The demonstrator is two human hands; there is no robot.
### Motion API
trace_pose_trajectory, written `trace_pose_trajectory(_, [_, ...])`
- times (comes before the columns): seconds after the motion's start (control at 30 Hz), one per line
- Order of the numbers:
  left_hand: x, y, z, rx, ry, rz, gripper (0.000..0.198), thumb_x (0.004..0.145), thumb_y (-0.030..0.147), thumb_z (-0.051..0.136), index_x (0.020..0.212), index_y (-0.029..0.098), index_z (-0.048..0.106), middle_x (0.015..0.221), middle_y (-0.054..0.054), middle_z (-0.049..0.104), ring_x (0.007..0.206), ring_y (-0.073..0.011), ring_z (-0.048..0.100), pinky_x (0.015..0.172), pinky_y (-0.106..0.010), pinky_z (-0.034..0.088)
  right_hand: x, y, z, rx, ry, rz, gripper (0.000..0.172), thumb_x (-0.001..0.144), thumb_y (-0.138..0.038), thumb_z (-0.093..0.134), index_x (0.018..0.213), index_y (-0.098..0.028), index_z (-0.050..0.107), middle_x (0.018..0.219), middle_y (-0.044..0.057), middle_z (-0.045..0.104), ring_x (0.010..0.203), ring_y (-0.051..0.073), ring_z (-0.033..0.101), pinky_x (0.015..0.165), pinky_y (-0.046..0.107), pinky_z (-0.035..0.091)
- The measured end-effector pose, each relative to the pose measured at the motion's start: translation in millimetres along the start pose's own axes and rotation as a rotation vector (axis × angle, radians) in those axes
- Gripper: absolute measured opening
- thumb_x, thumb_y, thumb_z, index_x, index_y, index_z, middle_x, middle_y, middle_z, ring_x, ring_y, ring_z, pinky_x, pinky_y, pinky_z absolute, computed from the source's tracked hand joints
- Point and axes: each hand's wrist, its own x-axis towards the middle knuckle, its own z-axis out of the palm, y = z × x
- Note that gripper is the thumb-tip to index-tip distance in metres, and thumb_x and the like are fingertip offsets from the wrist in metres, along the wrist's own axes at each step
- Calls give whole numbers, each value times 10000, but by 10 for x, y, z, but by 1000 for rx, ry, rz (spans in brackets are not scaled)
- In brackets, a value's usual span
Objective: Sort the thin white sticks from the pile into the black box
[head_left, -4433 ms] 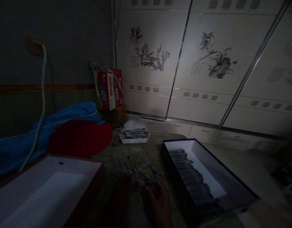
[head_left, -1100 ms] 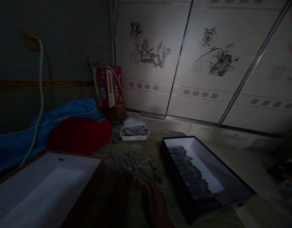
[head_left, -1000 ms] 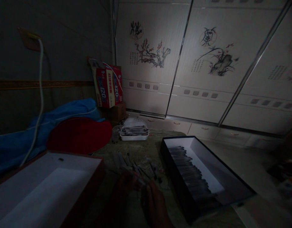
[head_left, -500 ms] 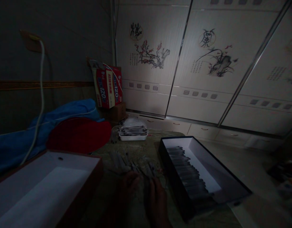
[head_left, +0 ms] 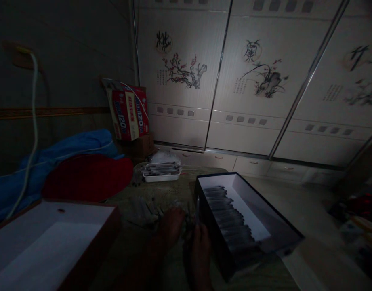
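The scene is dim. My right hand [head_left: 200, 242] is closed on a thin, pale pen [head_left: 198, 210] that points up, beside the near wall of a dark box [head_left: 214, 234]. Inside that box lie several rows of pens [head_left: 230, 216] with clear barrels and dark ends. My left hand [head_left: 173, 224] is just left of it, fingers curled down over loose pen parts [head_left: 146, 210] on the table; whatever its fingertips grip is hidden. A white tray [head_left: 162, 178] farther back holds more thin pen parts [head_left: 163, 167].
At left stands an open reddish-brown box [head_left: 110, 230] with a white inside. Behind it are a red round cloth-like thing [head_left: 89, 178] and blue fabric [head_left: 70, 147]. A white cable [head_left: 34, 109] hangs from the wall. Red cartons [head_left: 129, 115] stand near the sliding cabinet doors [head_left: 179, 52].
The view has turned slightly right. My left hand has reached forward into the loose parts. My right hand now holds one pen upright, apart from the pile and nearer the dark box.
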Motion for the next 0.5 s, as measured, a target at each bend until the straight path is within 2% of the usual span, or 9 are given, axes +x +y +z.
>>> trace_pose_trajectory(0.2, [42,-86,16,32,-21,2,283,827,158,414,994,174,642,1071,-101,650,1040,-239,545,932,-377,379,17,46,7,-26,14,31,464,845,-528,448,1053,-140,593,1112,140,642,1027,236,589,847,313,439])
trace_pose_trajectory(0.3, [-33,-92,-61,-10,26,-40,328,828,145,394,1076,142,609,1117,-131,644,1073,-242,552,936,-368,390,12,78,10,-60,-3,-3,430,844,-480,443,1048,-140,608,1125,144,642,1044,245,587,889,338,427])
trace_pose_trajectory(0.37, [-146,-95,-155,-75,98,-108,342,858,179,356,1111,128,581,1109,-143,648,1052,-232,573,902,-351,419,-13,114,17,-98,-15,-35,428,830,-487,440,1006,-146,631,1084,147,661,1013,256,603,874,353,440])
trace_pose_trajectory(0.43, [-302,-118,-271,-315,203,-278,262,832,240,437,1009,151,609,1013,-118,684,947,-227,623,848,-338,453,-65,144,29,-142,-27,-61,454,817,-514,444,1003,-151,644,1062,153,670,994,267,613,846,361,458])
trace_pose_trajectory(0.5, [-474,-171,-385,-554,300,-379,220,810,337,497,911,185,620,927,-78,702,864,-216,645,790,-316,481,-136,137,42,-190,-51,-92,479,820,-528,444,1043,-152,642,1078,159,665,1003,272,612,829,360,468])
